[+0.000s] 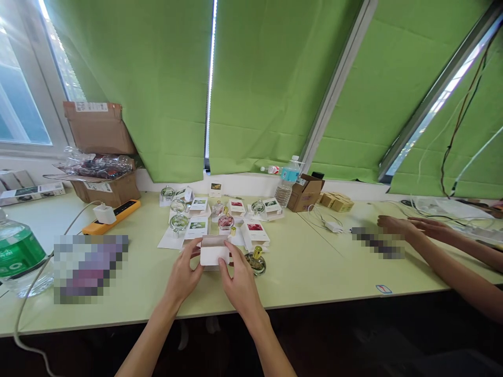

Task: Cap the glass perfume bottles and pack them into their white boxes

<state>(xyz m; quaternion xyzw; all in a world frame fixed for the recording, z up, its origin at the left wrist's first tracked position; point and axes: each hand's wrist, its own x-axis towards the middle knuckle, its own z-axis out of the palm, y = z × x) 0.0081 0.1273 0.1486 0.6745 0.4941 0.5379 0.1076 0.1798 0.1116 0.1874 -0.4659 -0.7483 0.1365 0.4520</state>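
Between my two hands is a small white cardboard box (pixel 214 253), its grey-brown inner flap showing along the top. My left hand (pixel 184 269) grips its left side, and my right hand (pixel 239 272) grips the right side with the thumb on the front. Just right of my right hand, a round glass bottle with a gold cap (pixel 257 256) stands on the table. Beyond my hands are a round bottle with pink contents (pixel 226 222), a round clear bottle (pixel 178 222), a white box with a red picture (pixel 256 234) and a white box with a green picture (pixel 196 229).
A large water bottle (pixel 288 183) and an open brown carton (pixel 306 192) stand at the back. On the left are a green-labelled bottle (pixel 19 256), an orange power strip (pixel 112 217) and a cardboard box (pixel 104 183). Another person's hands (pixel 401 226) reach in from the right.
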